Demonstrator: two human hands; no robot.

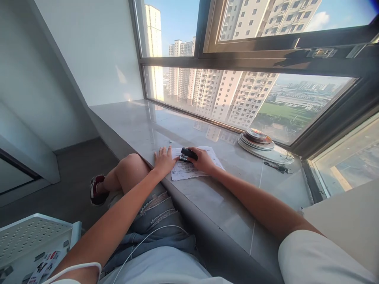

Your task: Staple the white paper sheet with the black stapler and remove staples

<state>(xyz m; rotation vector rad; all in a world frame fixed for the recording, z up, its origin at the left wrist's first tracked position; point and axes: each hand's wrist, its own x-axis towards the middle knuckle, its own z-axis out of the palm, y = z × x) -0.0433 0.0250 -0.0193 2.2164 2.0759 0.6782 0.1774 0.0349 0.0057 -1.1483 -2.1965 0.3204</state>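
A printed sheet of paper (207, 156) lies on the grey stone window ledge (142, 122). My left hand (164, 160) rests flat on the paper's left edge, fingers stretched out. My right hand (203, 159) is closed around a black stapler (187, 154) and presses it onto the upper left part of the sheet. Both forearms reach forward from the bottom of the view.
A stack of plates (260, 142) sits on the ledge by the window, with a small dark object (278, 167) in front of it. My bent knee (130, 167) is beside the ledge's edge. A white perforated rack (29, 236) stands at bottom left.
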